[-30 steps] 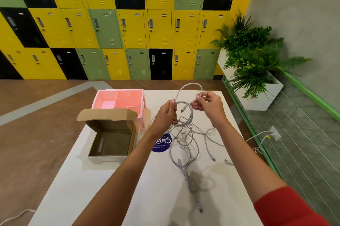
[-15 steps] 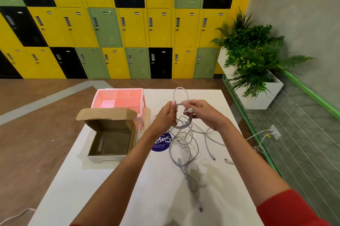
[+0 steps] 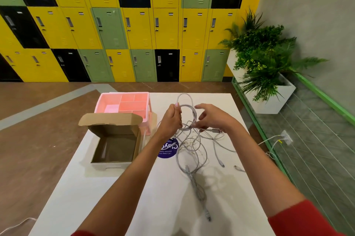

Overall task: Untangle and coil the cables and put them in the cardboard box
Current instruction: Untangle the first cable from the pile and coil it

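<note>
— Grey cables [image 3: 193, 178] sprawl tangled from the table's [image 3: 163, 212] near edge to its middle; why are the hands raised?
— To keep the loops tidy, I judge: the left hand [image 3: 172, 118] clenches a coil [image 3: 187, 105] above the table, while the right hand [image 3: 213, 118] pinches its lower loop to wind more.
— And the cardboard box [image 3: 113, 163]?
— Open at the left edge, lid flap up, waiting for coils.
</note>
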